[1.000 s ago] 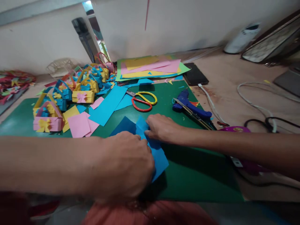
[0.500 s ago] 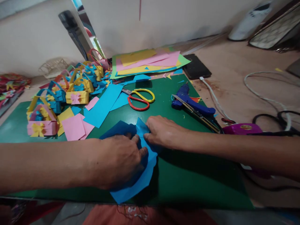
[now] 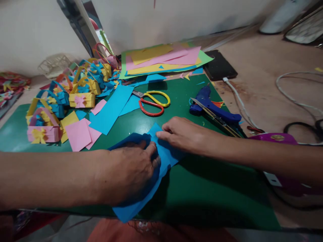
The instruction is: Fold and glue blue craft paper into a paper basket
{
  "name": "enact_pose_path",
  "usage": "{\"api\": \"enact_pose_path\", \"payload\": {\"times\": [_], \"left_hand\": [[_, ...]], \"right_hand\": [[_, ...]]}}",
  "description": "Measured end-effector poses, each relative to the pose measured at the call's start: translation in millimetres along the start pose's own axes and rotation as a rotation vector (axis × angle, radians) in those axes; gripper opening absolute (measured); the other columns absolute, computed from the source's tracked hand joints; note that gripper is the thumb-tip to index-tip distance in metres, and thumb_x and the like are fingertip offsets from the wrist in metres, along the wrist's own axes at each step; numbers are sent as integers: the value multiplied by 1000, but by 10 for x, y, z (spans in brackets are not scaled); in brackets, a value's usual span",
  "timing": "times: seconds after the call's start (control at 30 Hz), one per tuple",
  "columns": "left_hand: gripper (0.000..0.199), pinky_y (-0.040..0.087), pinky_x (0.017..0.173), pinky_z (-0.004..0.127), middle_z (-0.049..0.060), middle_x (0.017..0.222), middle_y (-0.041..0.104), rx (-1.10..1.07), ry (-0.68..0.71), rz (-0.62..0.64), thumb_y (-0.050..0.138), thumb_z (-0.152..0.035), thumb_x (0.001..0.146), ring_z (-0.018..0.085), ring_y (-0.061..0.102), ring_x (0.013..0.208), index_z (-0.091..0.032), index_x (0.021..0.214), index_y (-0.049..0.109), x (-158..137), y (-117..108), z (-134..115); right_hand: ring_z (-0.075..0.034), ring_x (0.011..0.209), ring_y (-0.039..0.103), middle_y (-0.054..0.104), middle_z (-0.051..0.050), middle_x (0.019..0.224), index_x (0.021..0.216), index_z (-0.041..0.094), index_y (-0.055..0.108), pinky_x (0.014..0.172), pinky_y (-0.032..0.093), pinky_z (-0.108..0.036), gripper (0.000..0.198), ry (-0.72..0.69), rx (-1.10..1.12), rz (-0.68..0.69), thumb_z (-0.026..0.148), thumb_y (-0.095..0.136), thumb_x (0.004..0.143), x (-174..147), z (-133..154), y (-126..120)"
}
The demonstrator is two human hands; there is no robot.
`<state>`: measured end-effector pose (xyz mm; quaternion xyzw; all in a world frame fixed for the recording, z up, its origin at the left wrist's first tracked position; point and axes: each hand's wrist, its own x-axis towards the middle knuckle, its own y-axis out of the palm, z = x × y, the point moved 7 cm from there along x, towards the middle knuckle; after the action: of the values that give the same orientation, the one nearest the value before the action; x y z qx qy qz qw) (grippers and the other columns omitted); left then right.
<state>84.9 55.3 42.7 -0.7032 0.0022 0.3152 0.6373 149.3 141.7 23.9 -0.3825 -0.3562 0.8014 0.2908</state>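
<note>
A creased blue paper sheet [image 3: 164, 155] lies partly folded on the green board, its near corner reaching the board's front edge. My left hand [image 3: 133, 173] rests over its left part, fingers curled onto the paper, with the raised left flap behind them. At the far right edge of the sheet, my right hand [image 3: 181, 136] has thumb and forefinger closed on the paper. Some of the sheet is hidden under the left hand. Scissors [image 3: 155, 104] with one red and one yellow handle lie beyond my hands.
Small paper baskets [image 3: 42, 132] crowd the left side, near pink paper squares [image 3: 78, 135] and a blue strip [image 3: 111, 109]. A stack of coloured sheets [image 3: 164, 60] lies behind. To the right are a blue glue gun [image 3: 217, 112], a phone [image 3: 220, 65] and cables.
The right part of the blue paper is spread out wider to the right, and my right hand's grip has shifted slightly along its edge. My left hand stays on the paper. The view has tilted slightly.
</note>
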Motion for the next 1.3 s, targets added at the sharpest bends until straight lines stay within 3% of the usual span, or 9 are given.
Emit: {"api": "enact_pose_path", "payload": {"times": [0.13,0.33,0.7,1.03,1.3], "left_hand": [[34,42,67,36,17,106,60,29,-26,13,54,-31,72,28,53,88,-15,100,63,19,4,4],[34,40,67,36,15,100,59,55,1,-28,55,-36,75,24,53,79,-15,100,61,52,34,5],[39,40,61,33,15,100,57,50,-1,4,58,-35,71,23,53,79,-14,104,57,70,53,20],[39,39,58,33,15,96,58,54,20,-24,54,-32,71,23,53,78,-12,105,55,65,17,2],[34,36,48,31,17,90,59,67,48,8,54,-28,70,24,54,73,-10,98,60,61,-37,-26]], "right_hand": [[-8,48,25,27,4,53,54,19,34,44,20,-24,37,-9,88,13,38,30,86,3,-45,-43],[-9,46,33,33,4,49,56,19,40,44,24,-24,23,151,49,35,25,38,78,51,-162,-15],[-9,45,44,49,2,47,52,18,48,42,28,-21,22,222,67,106,27,52,72,88,-233,50],[-11,49,40,43,1,50,54,18,50,43,22,-25,21,163,-181,76,26,52,73,20,-151,-5],[-13,53,44,53,-3,59,65,17,58,45,20,-26,15,90,-265,42,24,50,75,18,-107,40]]}}
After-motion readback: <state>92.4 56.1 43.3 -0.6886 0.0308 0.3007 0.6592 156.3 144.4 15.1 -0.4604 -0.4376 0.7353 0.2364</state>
